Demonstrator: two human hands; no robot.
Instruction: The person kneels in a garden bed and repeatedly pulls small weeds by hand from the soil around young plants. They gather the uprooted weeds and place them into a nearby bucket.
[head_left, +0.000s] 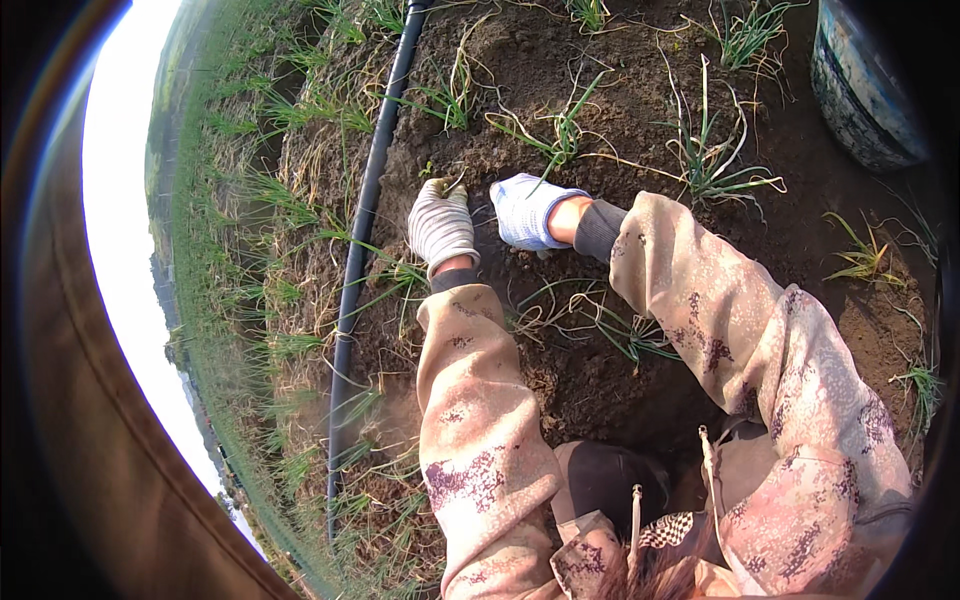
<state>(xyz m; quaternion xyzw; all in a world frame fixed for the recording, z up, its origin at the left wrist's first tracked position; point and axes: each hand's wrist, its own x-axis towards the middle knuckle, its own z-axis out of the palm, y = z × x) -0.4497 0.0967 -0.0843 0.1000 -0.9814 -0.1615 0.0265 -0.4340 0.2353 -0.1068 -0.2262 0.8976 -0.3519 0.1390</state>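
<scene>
My left hand, in a grey-and-white striped knit glove, is low over the dark soil with its fingers drawn together. A thin pale plant strand shows at its fingertips. Just to the right is my right hand, wearing a pale blue and white knit glove. Its fingers are curled under towards the ground, and whatever may be inside them is hidden. Directly beyond the right hand grows a clump of onion-like plants with green and dried leaves. Between me and the hands, another such clump lies flopped over the soil.
A black irrigation pipe runs lengthwise along the bed, left of my hands. At the far right stands a dirt-stained bucket. More onion-like clumps grow ahead, and rows of green plants stretch away on the left.
</scene>
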